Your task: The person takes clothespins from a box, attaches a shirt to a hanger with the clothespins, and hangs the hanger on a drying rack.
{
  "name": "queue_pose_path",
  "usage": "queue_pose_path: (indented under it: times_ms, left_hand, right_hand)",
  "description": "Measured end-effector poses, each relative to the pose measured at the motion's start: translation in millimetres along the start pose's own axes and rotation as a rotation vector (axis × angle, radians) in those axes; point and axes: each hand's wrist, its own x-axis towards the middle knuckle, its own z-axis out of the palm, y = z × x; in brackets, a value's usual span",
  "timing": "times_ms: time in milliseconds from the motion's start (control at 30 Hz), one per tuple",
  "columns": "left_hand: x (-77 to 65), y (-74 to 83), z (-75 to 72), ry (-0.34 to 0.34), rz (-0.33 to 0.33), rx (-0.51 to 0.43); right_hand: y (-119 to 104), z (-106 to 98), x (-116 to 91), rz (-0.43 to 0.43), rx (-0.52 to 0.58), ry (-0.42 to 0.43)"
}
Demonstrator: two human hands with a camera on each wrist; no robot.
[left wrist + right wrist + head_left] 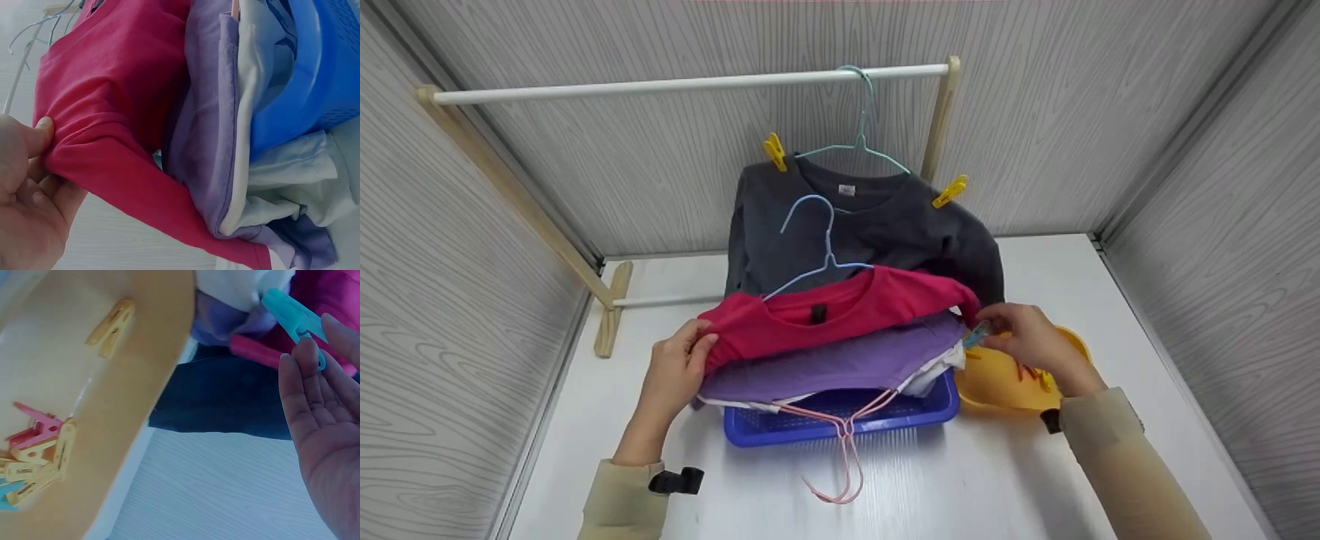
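Observation:
My left hand [671, 371] pinches the shoulder of a red shirt [780, 330] between thumb and fingers. A light blue hanger [829, 244] sits inside that shirt, its hook standing up above the neckline. At the shirt's other shoulder, my right hand [1031, 341] holds a teal clothespin [295, 318] between thumb and fingertips. The red shirt lies over a purple garment [840, 367] and white cloth [934, 375], with pink hangers [849, 442] sticking out in front. Beneath this pile is a blue basket [840, 431].
Behind, a dark grey shirt [870, 232] hangs by a green hanger [862, 127] from the rack's white bar [660, 86], with yellow clothespins [950, 192] on its shoulders. A yellow bowl [982, 386] with several clothespins [36, 430] stands right of the basket.

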Motion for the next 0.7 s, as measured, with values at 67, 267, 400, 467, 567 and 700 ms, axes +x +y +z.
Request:
queue_pose_path:
  times_ms: [67, 267, 400, 467, 567, 700]
  left_hand:
    - [0.8, 1.7, 0.8, -0.009, -0.007, -0.001]
    - [1.5, 5.1, 3.8, -0.014, 0.002, 0.012]
    - [1.8, 5.0, 5.3, -0.01, -0.002, 0.014]
    - [2.1, 5.0, 5.5, -0.01, -0.004, 0.012]
    - [2.7, 5.6, 5.3, -0.01, -0.005, 0.011]
    - [3.1, 7.0, 4.8, -0.002, -0.01, 0.0]
  right_hand:
    - [-5, -2, 0, -0.02, 0.058, -0.002]
    - [-15, -3, 0, -0.11, 0.188, -0.021]
    - [-19, -1, 3, -0.124, 0.183, -0.014]
    - [-21, 0, 4, -0.129, 0.156, -0.004]
    - [-27, 3, 7, -0.136, 0.121, 0.014]
    - [-33, 7, 12, -0.172, 0.144, 0.005]
